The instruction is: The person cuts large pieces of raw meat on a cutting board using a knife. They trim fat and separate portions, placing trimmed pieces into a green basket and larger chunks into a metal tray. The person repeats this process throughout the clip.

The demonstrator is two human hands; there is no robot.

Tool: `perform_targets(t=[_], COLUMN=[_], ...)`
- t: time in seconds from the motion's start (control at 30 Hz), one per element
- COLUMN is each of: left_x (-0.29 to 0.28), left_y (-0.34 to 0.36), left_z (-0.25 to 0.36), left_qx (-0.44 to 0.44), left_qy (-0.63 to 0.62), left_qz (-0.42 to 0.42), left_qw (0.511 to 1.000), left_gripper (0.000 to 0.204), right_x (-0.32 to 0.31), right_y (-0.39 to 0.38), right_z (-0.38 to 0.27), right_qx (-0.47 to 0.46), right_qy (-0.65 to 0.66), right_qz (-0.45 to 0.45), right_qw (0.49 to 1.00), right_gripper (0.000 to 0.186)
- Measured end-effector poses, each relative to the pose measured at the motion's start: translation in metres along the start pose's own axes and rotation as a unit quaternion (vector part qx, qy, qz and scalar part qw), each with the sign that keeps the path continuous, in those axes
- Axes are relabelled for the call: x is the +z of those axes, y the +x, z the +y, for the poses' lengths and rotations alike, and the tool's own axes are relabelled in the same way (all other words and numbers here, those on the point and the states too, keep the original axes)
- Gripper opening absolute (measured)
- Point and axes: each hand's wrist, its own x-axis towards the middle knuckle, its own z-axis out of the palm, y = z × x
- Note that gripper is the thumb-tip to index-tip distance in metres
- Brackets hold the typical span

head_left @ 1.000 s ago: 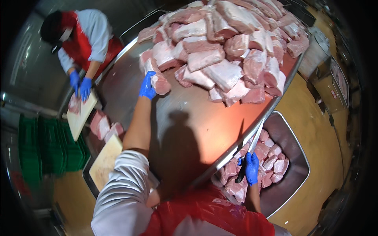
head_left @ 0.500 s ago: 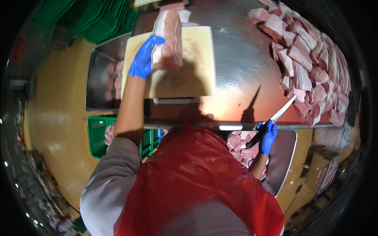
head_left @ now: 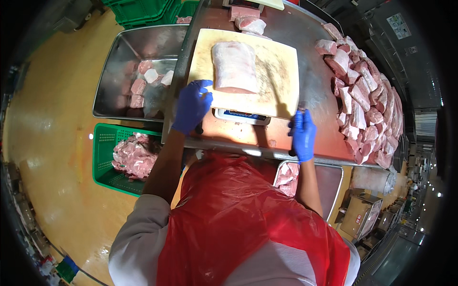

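A pale block of meat (head_left: 234, 66) lies fat side up on a cream cutting board (head_left: 279, 55). At the board's near left corner is my left hand (head_left: 191, 108) in a blue glove, fingers apart, just short of the meat and holding nothing. My right hand (head_left: 303, 134), also gloved in blue, is closed around a knife at the board's near right corner. Little of the knife shows: a bit of dark handle below the hand and a foreshortened blade above it. A white scale (head_left: 242, 117) sticks out from under the board's near edge.
Many cut meat pieces (head_left: 365, 93) are heaped on the metal table's right side. To the left stand a steel tub (head_left: 107, 90) with several chunks and a green crate (head_left: 102, 157) of trimmings. Another steel tub (head_left: 329, 181) with meat is below the table's front edge.
The meat, held up in my left hand before, now lies on the board, and that hand has let go and drawn back. My right hand moved up and left with the knife.
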Motion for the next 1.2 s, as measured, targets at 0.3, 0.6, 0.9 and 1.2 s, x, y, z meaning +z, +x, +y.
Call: perform_targets(t=[0.3,0.6,0.9,1.2], left_x=[0.038,0.032,-0.060,-0.055], left_y=[0.007,-0.008,-0.079,0.012], left_z=[-0.007,-0.009,-0.062,-0.044], left_qx=[0.034,0.013,-0.170,0.131], left_qy=[-0.047,-0.053,0.052,0.038], left_qz=[0.161,0.171,0.249,0.095], left_qw=[0.985,0.984,0.952,0.986], left_gripper=[0.013,0.007,0.009,0.037], right_x=[0.127,0.087,-0.014,0.072], right_y=[0.008,-0.002,-0.009,0.020], right_z=[-0.088,-0.042,-0.055,-0.060], right_qx=[-0.287,-0.230,-0.199,0.123], right_qy=[-0.283,-0.447,-0.380,0.363], right_qz=[-0.145,-0.247,-0.240,-0.259], right_qw=[0.904,0.828,0.871,0.886], right_gripper=[0.019,0.023,0.015,0.022])
